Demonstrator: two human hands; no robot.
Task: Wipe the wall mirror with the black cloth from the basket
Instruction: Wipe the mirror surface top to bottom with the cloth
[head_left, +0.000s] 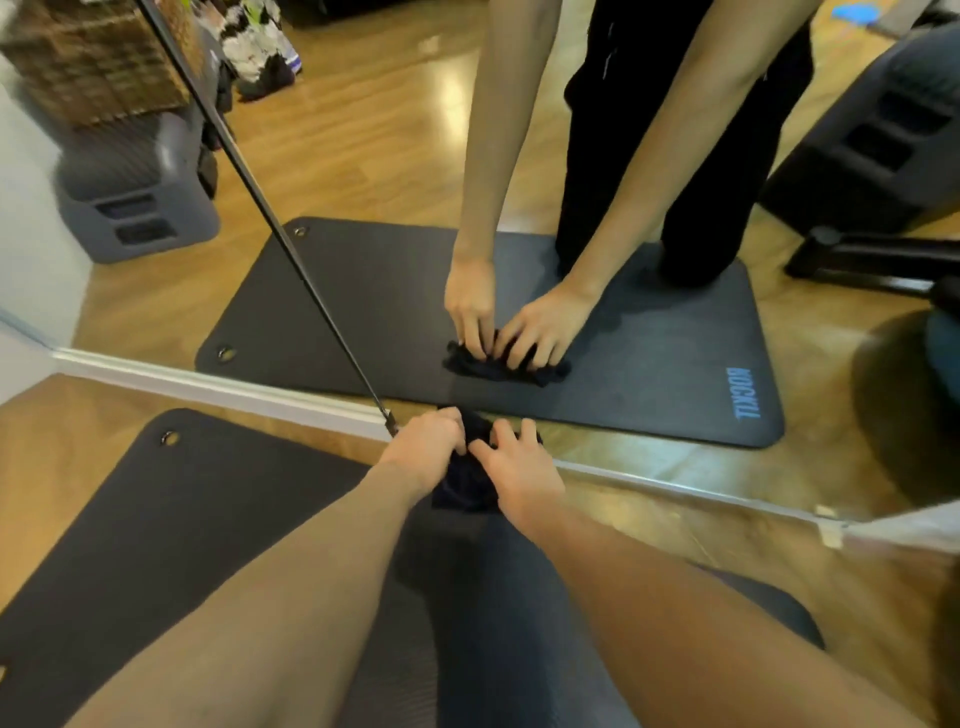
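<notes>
The black cloth (464, 480) is bunched between my two hands, pressed against the bottom strip of the wall mirror (649, 171). My left hand (426, 449) grips its left side with fingers curled over the top. My right hand (517, 470) presses on its right side, fingers spread over the fabric. The mirror fills the upper part of the head view and shows both arms and the cloth reflected. A black frame edge (260, 197) runs diagonally down to my left hand. No basket with cloths can be identified for sure.
A dark exercise mat (156, 545) lies on the wooden floor under my arms. White baseboard (208, 387) runs left of the mirror. A grey plastic stool (140, 208) and a wicker box (88, 57) stand at upper left. A dark chair base (872, 260) appears reflected at right.
</notes>
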